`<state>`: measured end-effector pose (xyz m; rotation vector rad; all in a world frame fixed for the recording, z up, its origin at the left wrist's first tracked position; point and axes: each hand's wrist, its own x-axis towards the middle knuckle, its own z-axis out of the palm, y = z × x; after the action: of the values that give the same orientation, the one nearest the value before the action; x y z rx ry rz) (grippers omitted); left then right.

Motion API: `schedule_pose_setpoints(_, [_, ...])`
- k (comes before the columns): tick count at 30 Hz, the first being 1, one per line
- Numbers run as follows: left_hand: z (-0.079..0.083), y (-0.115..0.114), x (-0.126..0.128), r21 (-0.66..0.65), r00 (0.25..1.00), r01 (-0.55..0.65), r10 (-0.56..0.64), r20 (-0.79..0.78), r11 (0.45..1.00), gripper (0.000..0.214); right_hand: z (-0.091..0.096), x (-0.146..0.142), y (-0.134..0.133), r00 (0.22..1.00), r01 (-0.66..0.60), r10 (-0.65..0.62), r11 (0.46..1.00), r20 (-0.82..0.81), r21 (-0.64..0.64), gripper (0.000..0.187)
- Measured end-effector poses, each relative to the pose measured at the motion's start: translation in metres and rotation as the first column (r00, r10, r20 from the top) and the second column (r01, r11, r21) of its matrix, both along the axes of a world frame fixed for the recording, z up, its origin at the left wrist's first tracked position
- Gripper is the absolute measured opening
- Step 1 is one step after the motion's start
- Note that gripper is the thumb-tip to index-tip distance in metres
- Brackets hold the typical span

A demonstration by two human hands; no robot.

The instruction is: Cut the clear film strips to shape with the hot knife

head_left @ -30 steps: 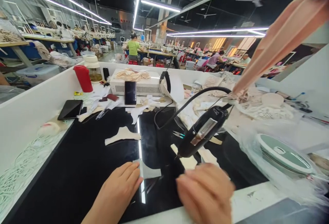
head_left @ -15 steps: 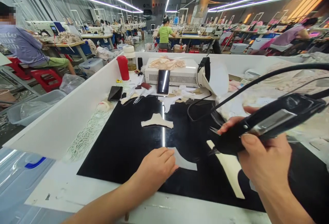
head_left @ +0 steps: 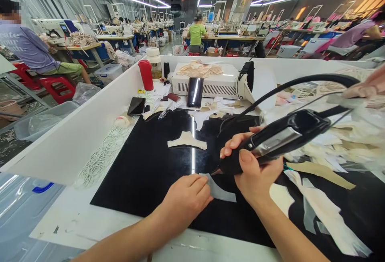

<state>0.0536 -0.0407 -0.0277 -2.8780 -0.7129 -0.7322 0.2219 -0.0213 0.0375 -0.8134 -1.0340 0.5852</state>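
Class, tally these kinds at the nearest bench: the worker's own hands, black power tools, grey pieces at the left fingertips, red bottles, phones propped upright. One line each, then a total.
Hands: 2 (left hand, right hand)
Black power tool: 1
Grey piece: 1
Red bottle: 1
Upright phone: 1
Total: 6
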Motion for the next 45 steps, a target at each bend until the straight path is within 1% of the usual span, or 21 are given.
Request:
schedule_pose_setpoints(5, [0.001,0.000,0.000,-0.013,1.000,-0.009,0.009,0.027,1.000,0.020,-0.004,-0.002,0.003,1.000,-0.006,0.006,1.000,-0.010,-0.002,0.046])
schedule_pose_setpoints(9, [0.000,0.000,0.000,-0.009,0.999,-0.015,0.016,0.039,1.000,0.022,-0.004,-0.002,0.003,0.999,-0.017,0.018,0.999,-0.033,0.027,0.045])
schedule_pose_setpoints(14, [-0.002,0.000,0.000,-0.008,0.998,-0.012,0.012,0.060,1.000,0.021,-0.005,-0.003,0.004,0.999,-0.020,0.021,0.999,-0.037,0.031,0.044])
schedule_pose_setpoints(19, [0.001,-0.001,0.000,-0.026,0.998,-0.019,0.021,0.057,0.999,0.019,-0.006,-0.003,0.004,0.998,-0.037,0.038,0.999,-0.041,0.038,0.036])
schedule_pose_setpoints(25, [0.003,0.000,-0.001,-0.027,0.999,-0.015,0.017,0.048,1.000,0.022,-0.005,-0.007,0.004,0.992,-0.067,0.070,0.997,-0.109,0.034,0.039])
schedule_pose_setpoints(29, [0.001,0.000,0.000,-0.033,0.999,-0.013,0.014,0.039,0.999,0.019,-0.008,-0.010,0.004,0.989,-0.100,0.104,0.994,-0.106,0.044,0.039])
schedule_pose_setpoints(37, [0.002,-0.001,-0.001,-0.042,0.999,-0.015,0.016,0.028,0.999,0.020,-0.008,-0.013,0.006,0.994,-0.069,0.069,0.998,-0.083,-0.001,0.037])
schedule_pose_setpoints(40, [0.000,0.000,-0.002,-0.040,1.000,-0.015,0.015,0.002,0.999,0.017,-0.008,-0.015,0.007,0.990,-0.084,0.085,0.996,-0.116,0.015,0.038])
schedule_pose_setpoints(45, [-0.005,0.001,-0.001,0.004,1.000,-0.004,0.004,0.005,1.000,0.017,-0.010,-0.021,0.009,0.980,-0.122,0.127,0.992,-0.151,0.041,0.040])
